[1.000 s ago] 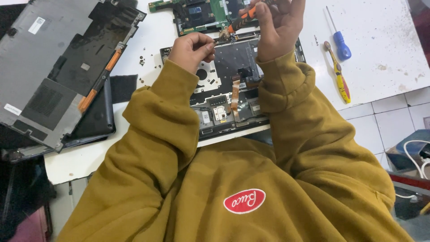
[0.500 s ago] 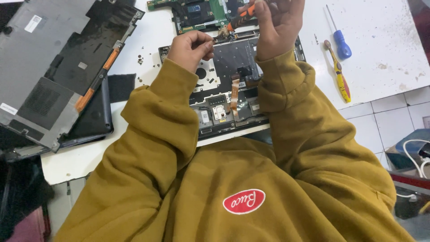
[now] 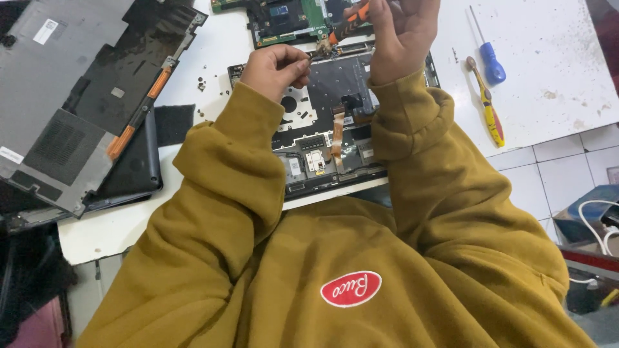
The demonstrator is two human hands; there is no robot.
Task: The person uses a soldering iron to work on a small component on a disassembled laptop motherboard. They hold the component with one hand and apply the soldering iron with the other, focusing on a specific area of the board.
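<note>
White worktable (image 3: 554,77), parts everywhere. The opened laptop chassis (image 3: 335,129) lies stripped, bottom cover (image 3: 84,103) off. Left hand (image 3: 277,67) pinches something tiny just above it; right hand (image 3: 403,32) grips an orange-handled screwdriver (image 3: 351,14) beside those fingertips. Board (image 3: 296,19) already out; reassembly remains.

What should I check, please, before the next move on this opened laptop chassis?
1. Left hand pinched at the upper edge of the laptop chassis: ok; what it grips: cannot tell.
2. Right hand holding the orange-handled tool: ok; its tip: cannot tell.
3. Orange ribbon cable lying flat: ok; plugged in: cannot tell.
4. Loose screws lie scattered on the white table: not ok.
5. Spare screwdrivers, blue and yellow, beside the right arm: ok.
</note>
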